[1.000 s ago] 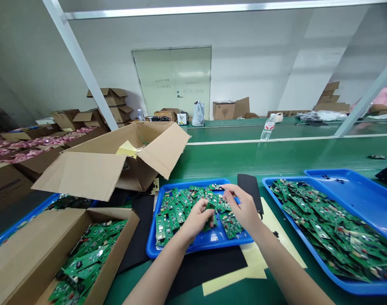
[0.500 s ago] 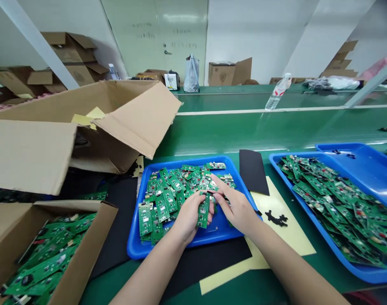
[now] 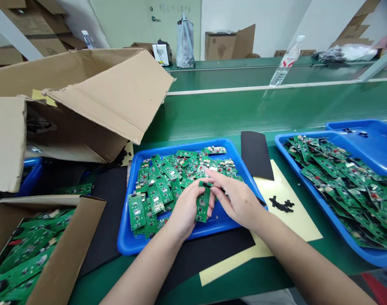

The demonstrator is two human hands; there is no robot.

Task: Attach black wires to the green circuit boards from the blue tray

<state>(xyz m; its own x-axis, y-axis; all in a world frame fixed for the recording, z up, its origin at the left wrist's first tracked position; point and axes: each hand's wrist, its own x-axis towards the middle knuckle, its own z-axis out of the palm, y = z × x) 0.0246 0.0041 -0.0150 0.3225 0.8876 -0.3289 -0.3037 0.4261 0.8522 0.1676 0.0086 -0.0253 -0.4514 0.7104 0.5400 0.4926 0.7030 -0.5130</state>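
My left hand [image 3: 185, 209] is closed around a green circuit board [image 3: 202, 205], held upright over the near part of a blue tray [image 3: 125, 224]. A small black piece [image 3: 206, 184] lies across the top end of this board. At that end my right hand [image 3: 236, 201] is closed, its thumb and fingertips pinched at the black piece, which they partly hide. Many more circuit boards [image 3: 163, 188] lie loosely heaped in the tray beyond my hands. Right of the tray, black cut pieces [image 3: 280, 204] rest on yellow paper [image 3: 296, 222].
On the right stands another blue tray [image 3: 320, 212] full of boards. A small carton [image 3: 88, 228] of boards and a large open carton [image 3: 110, 97] are on the left. Black sheets [image 3: 257, 154] lie around the tray. A water bottle [image 3: 287, 63] stands on the ledge behind.
The view has tilted down and shifted slightly. My right fingertips have shifted a little at the board's top end, where the black piece now shows more plainly. My left hand keeps its hold.
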